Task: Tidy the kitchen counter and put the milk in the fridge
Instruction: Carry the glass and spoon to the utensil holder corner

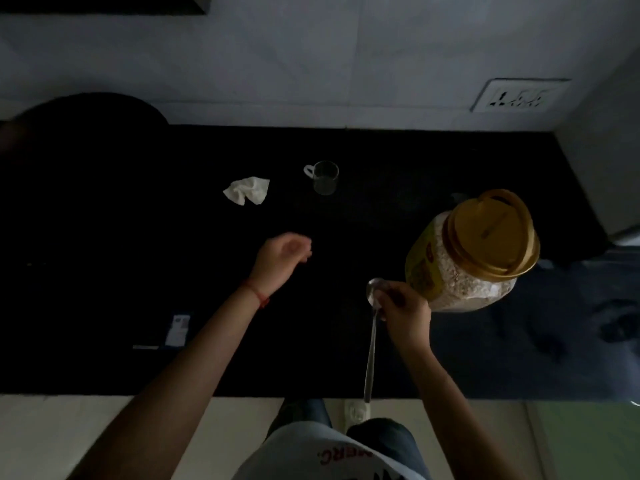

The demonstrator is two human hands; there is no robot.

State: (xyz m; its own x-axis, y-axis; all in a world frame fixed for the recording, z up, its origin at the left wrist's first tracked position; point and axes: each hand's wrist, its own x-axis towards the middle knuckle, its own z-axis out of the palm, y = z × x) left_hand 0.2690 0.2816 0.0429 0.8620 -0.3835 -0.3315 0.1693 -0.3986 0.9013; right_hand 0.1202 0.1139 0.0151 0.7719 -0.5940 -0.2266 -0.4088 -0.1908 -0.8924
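Crumpled tissue [247,190]: soft, light; pinch anywhere. Your left hand [282,258] hovers loosely curled, empty. Glass cup [325,177]: fragile; use handle. Your right hand [405,308] grips spoon [372,337] beside jar [474,252]. Milk unseen.

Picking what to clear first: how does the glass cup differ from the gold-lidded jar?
The glass cup is small, open-topped and looks empty; the jar is far bigger, closed with a gold lid and full of pale flakes. The cup stands upright near the wall beside a crumpled tissue; the jar sits tilted next to the right hand, which grips a spoon. Both have see-through walls.
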